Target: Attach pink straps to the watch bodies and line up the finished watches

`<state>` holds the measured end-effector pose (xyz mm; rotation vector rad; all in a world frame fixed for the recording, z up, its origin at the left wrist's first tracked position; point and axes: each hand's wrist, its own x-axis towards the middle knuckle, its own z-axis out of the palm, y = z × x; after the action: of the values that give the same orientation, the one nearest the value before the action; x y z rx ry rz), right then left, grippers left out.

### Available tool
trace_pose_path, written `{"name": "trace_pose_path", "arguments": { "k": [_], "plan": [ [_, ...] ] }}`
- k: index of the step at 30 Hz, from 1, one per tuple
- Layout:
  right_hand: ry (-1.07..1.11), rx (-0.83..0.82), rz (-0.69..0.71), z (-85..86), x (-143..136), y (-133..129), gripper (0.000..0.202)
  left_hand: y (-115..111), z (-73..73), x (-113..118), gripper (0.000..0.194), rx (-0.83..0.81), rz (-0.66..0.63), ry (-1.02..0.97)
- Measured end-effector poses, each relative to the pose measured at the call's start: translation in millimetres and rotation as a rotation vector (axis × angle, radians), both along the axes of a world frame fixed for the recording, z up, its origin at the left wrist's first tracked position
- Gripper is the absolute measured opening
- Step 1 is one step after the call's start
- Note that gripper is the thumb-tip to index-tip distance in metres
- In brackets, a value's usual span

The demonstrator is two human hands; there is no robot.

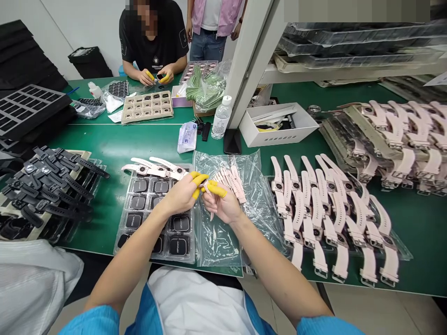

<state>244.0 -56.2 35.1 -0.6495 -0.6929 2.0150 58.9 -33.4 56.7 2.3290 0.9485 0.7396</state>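
Observation:
My left hand and my right hand, both with yellow finger covers, meet over the inner edge of a clear tray. My right fingers are closed round a pale pink watch strap, whose end hangs below them. The fingertips of my left hand pinch at the top of this strap; the small part between the hands is mostly hidden. Inside the tray sit square black watch faces, and two watches with pink straps lie along its far row. A plastic bag with loose pink straps lies beneath my right hand.
Pink-strapped watches lie in rows at right, more on stacked trays. Black-strapped watches cover a tray at left. A bottle, phone and white box stand beyond. A co-worker sits opposite; another person stands behind.

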Motion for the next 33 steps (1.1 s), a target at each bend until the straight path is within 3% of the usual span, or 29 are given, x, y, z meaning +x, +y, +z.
{"name": "trace_pose_path", "arguments": {
  "k": [5,11,15,21,26,28,31,33],
  "plan": [
    [-0.027,-0.038,0.03,-3.8,4.1,4.0,0.03,-1.0,8.7,-2.0,0.044,-0.042,-0.013,0.049],
    [-0.093,-0.053,0.115,-5.7,8.5,7.3,0.036,0.1,6.1,-0.9,0.032,0.054,0.018,0.312],
    [-0.132,-0.034,0.145,-5.2,9.8,7.9,0.04,-0.1,8.1,-1.4,0.031,0.028,-0.001,0.356],
    [-0.146,0.007,0.107,-3.1,7.3,5.4,0.041,1.9,9.3,-5.0,0.034,-0.143,-0.023,0.089],
    [-0.121,0.075,0.009,-1.5,5.9,3.3,0.043,2.7,0.8,-1.9,0.029,-0.23,0.1,-0.224],
    [-0.12,0.081,0.056,-1.3,6.1,2.8,0.044,2.0,-1.6,2.6,0.022,-0.25,0.137,-0.345],
    [-0.136,0.054,0.188,-1.9,8.0,3.2,0.045,2.4,-2.1,7.1,0.027,-0.354,0.145,-0.561],
    [-0.162,0.05,0.265,-2.1,10.7,4.3,0.042,5.4,0.4,4.7,0.032,-0.417,0.223,-0.736]
  ]
}}
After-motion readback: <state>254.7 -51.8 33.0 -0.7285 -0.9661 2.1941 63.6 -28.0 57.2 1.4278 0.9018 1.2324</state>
